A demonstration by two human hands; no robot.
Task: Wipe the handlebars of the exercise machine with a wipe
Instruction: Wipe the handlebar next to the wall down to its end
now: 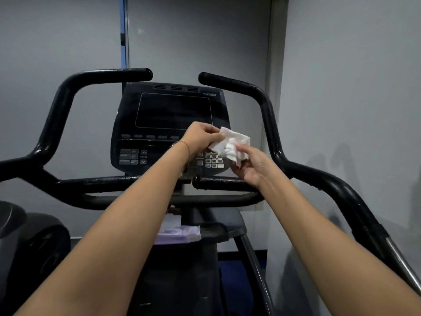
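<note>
Pinching the wipe (237, 140) at opposite edges, our left hand (200, 137) and right hand (248, 165) hold it spread, presumably so more surface meets the handlebars (271, 124).

The white wipe (231, 142) is hanging crumpled and partly unfolded in front of the console (173, 110), with the left hand (200, 137) pinching its upper left edge and the right hand (249, 166) pinching its lower right part. The black tubular handlebars (66, 94) are rising on both sides and bending inward to rounded ends at the top. Their lower crossbar (225, 181) is running just beneath the wipe, its paint looking glossy and scuffed.
</note>
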